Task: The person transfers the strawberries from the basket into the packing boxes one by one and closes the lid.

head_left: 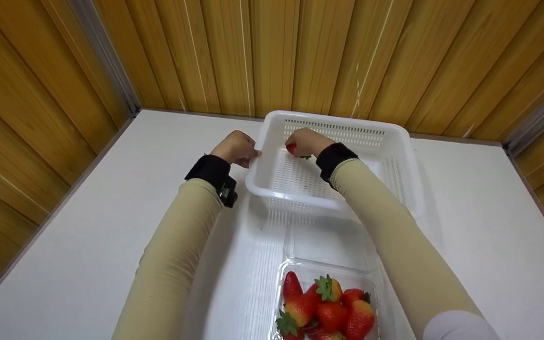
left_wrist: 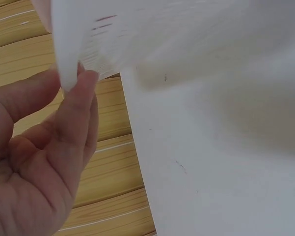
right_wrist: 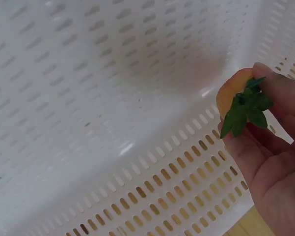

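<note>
My right hand (head_left: 310,141) is inside the white perforated basket (head_left: 295,198), near its left end. Between thumb and fingers it pinches a strawberry (head_left: 291,148); in the right wrist view the green leaves (right_wrist: 245,108) and pale shoulder of this strawberry face the camera, above the basket's slotted wall (right_wrist: 176,177). At the basket's left side, my left hand (head_left: 236,148) holds the rim. The left wrist view has its thumb and fingers (left_wrist: 78,98) on either side of that rim. Most of the held strawberry is hidden by the right hand in the head view.
A clear plastic box (head_left: 284,269) with several strawberries (head_left: 331,315) stands at the near edge of view. Its transparent lid (head_left: 328,241) lies open toward the basket. Behind the white table (head_left: 111,212) rises a wood-patterned wall (head_left: 272,56), with more panels at both sides.
</note>
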`<state>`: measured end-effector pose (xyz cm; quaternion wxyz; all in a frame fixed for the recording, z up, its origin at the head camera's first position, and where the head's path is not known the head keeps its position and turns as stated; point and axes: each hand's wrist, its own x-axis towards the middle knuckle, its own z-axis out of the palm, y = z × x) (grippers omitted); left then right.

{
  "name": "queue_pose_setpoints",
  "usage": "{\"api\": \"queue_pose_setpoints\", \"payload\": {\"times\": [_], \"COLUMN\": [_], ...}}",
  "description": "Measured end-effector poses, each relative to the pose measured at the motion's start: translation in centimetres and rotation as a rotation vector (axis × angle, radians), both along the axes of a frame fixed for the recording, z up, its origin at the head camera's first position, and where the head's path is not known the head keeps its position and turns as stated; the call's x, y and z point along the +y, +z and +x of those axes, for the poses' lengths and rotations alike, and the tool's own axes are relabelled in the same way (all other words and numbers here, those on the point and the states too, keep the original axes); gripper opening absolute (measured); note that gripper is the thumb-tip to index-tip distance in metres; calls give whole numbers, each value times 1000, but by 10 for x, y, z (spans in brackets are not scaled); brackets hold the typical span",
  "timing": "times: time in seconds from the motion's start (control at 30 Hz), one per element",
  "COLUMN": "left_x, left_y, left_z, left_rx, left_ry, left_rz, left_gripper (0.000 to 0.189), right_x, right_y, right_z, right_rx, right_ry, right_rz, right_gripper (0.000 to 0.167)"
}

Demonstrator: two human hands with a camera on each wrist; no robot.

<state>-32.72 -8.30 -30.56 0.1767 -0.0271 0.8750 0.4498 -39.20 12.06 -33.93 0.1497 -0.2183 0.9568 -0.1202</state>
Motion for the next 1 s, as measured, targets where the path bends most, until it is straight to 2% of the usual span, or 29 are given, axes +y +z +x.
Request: {"api": "queue_pose_setpoints", "payload": {"times": [0.1,0.2,0.37,0.5,0.6,0.73,0.87,1.0], "left_x": [-1,-3,-7,-9,-13,-22,-27,-27], "left_y": [-1,-1,-2,0,8,28,48,60], "left_z": [-2,-4,-7,-6,-5,0,11,25], "left_rx": [8,-5,-22,-25,17,147,252,289], "left_ry": [16,34,43,42,41,8,-40,-99], "left_rz": [-16,-21,-41,-33,-30,-86,-98,-76], "left_gripper": [23,4,45,63,70,67,60,54], "right_x": [7,15,27,38,45,53,63,73], "right_y": [6,14,29,41,54,72,86,94], "right_z": [0,0,1,6,12,23,38,55], "right_rx": [23,81,116,114,140,193,242,285], "right_ry": [6,50,53,33,52,95,141,190], "right_rz": [-8,10,-6,-25,-47,-88,-123,-137], "right_gripper": [40,36,38,42,44,44,43,43]}}
